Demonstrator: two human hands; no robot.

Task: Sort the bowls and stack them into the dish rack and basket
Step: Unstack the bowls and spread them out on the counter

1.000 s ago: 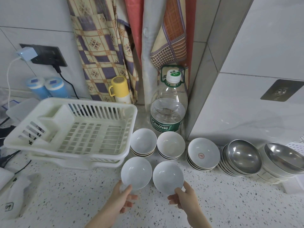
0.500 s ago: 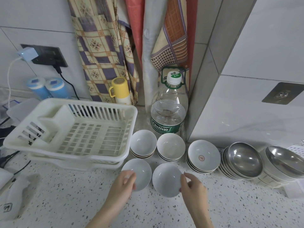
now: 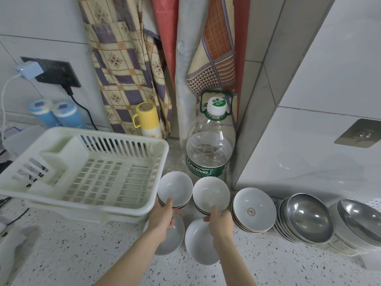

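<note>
Two stacks of small white bowls stand side by side behind two single white bowls. My left hand (image 3: 162, 217) grips the left stack (image 3: 175, 187), thumb over its near rim. My right hand (image 3: 220, 222) grips the right stack (image 3: 211, 193) the same way. The two single bowls, one on the left (image 3: 175, 238) and one on the right (image 3: 199, 243), lie on the counter under my wrists. A stack of shallow dishes with a red mark (image 3: 254, 209) and two stacks of steel bowls, the nearer (image 3: 307, 217) and the farther (image 3: 359, 220), line up to the right. The white dish rack (image 3: 61, 201) stands on the left with nothing in it.
A large water bottle (image 3: 210, 153) stands right behind the bowl stacks, with a yellow mug (image 3: 147, 118) and hanging cloths behind it. Blue containers (image 3: 55, 113), a wall socket with cables and a white lidded box sit at the far left. A tiled wall corner juts out on the right.
Both hands have let go of the two single front bowls and moved forward onto the two stacks of small bowls behind them.
</note>
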